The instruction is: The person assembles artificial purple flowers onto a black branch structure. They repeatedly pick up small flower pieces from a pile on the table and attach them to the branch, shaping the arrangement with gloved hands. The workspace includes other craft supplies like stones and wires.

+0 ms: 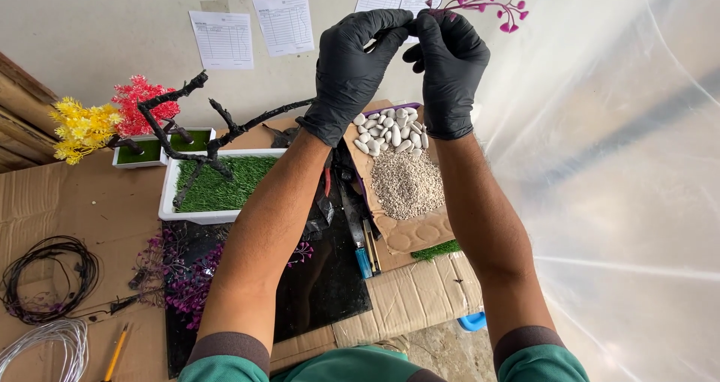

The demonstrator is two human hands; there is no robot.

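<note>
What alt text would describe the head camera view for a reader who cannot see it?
Two black-gloved hands, left hand and right hand, hold up a pink artificial sprig over a cardboard-covered table. Below are a white tray with fake grass and a bare black branch, and white pebbles.

Your black-gloved hands [405,59] are hiding the pink plastic sprig's [491,5] stem end; the frame's edge is cropping the silver wire coil [41,344].

White pebbles [390,129], coiled wire [49,277]

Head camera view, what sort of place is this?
Probably a craft workbench for making artificial miniature trees: a white planter with fake grass and a bare black tree, white pebbles, and wire coils on cardboard.
</note>
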